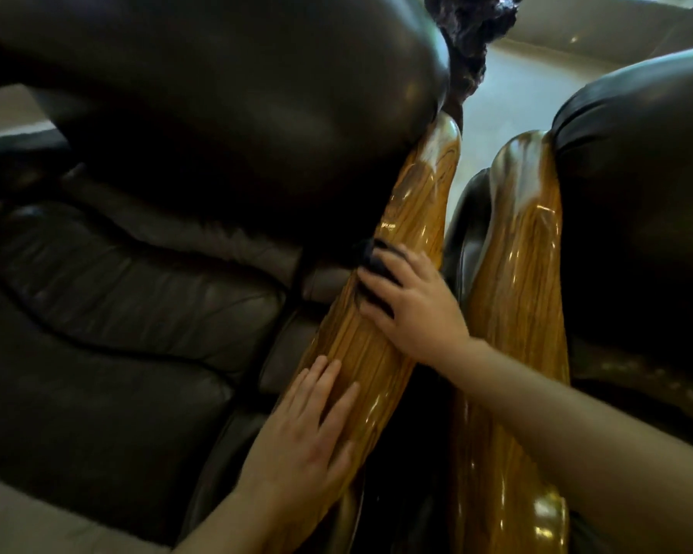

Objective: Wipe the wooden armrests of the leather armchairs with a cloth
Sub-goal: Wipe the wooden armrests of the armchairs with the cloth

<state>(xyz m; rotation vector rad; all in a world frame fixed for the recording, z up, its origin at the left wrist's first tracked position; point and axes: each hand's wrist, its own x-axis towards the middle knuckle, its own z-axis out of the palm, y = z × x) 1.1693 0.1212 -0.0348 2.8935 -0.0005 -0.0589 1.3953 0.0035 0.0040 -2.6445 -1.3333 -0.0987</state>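
Two glossy, golden-brown wooden armrests run side by side up the middle of the view. The left armrest (413, 205) belongs to the dark leather armchair (137, 273) on the left. The right armrest (525, 241) belongs to a second dark armchair (637, 193). My right hand (413, 301) presses a dark cloth (371, 259) flat against the middle of the left armrest; the cloth shows only under and past my fingers. My left hand (309, 429) lies flat, fingers apart, on the lower part of the same armrest, holding nothing.
A narrow gap separates the two armrests. A dark gnarled wooden object (473, 18) rises behind the chairs at the top. Pale glossy floor (537, 82) shows beyond. The left chair's seat cushions fill the left side.
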